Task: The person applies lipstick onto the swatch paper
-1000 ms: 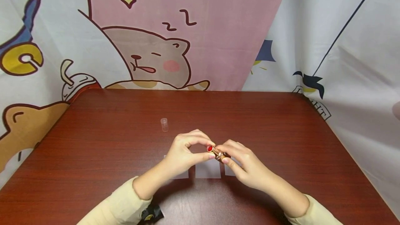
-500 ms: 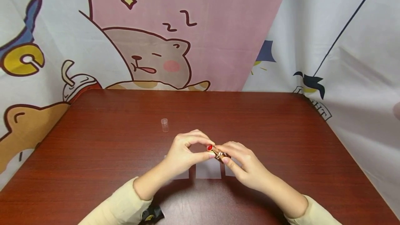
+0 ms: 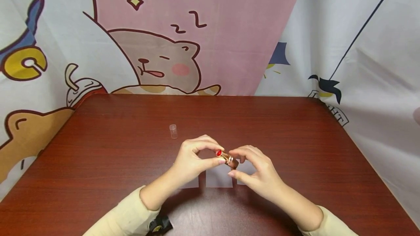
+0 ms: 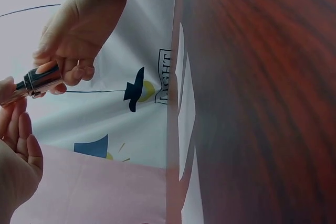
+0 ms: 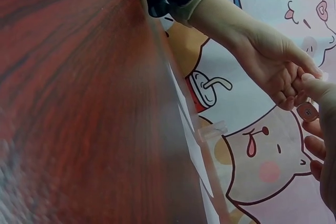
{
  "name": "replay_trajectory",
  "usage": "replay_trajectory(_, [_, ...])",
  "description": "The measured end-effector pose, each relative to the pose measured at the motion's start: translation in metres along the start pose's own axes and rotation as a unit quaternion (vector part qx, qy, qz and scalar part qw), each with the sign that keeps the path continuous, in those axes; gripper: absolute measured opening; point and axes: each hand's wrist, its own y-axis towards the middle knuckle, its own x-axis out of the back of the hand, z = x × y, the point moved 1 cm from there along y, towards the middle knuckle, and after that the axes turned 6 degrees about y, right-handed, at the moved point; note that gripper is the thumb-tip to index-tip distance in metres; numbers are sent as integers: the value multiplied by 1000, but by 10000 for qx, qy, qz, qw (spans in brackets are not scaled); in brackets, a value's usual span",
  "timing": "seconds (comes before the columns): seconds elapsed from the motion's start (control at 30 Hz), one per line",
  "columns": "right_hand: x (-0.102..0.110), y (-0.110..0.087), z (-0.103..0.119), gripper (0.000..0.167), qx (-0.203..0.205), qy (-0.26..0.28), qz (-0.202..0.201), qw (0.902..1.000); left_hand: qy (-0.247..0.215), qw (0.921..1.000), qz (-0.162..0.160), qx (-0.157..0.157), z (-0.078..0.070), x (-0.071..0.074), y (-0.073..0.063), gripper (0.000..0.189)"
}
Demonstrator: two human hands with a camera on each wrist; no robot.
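My left hand [image 3: 193, 159] pinches a lipstick [image 3: 226, 157] between thumb and fingertips near its upper end. The lipstick has a shiny gold case, and its red tip points up and toward the left. Around the lower end of the case, my right hand [image 3: 259, 168] stands with thumb and forefinger spread apart, one on each side. In the right wrist view the round base of the lipstick [image 5: 307, 110] shows between the two hands. The left wrist view catches the side of the gold case [image 4: 44, 80], with the right hand [image 4: 79, 35] above it.
A clear plastic cap [image 3: 173, 131] stands on the brown wooden table [image 3: 279, 126] beyond the left hand. Several white paper pieces [image 3: 219, 177] lie in a row under the hands. A black device [image 3: 159, 225] is at the left sleeve. A printed curtain [image 3: 229, 39] hangs behind the table.
The right thumb and fingers have spread off the lower end of the lipstick, which they gripped before. The left hand and lipstick have shifted slightly left.
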Motion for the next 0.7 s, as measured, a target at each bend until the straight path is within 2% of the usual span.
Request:
replay_trajectory(0.37, [-2,-1,-2,35,48,-53,-238,9997,-13,10000,25,46,1,-2,-2,19])
replay_trajectory(0.6, [-1,-1,0,32,128,-118,-266,9995,61,10000,-6,3,-19,-1,4,20])
replay_trajectory(0.7, [-1,-1,0,31,139,-160,-238,9995,88,10000,-8,-43,-23,0,5,20])
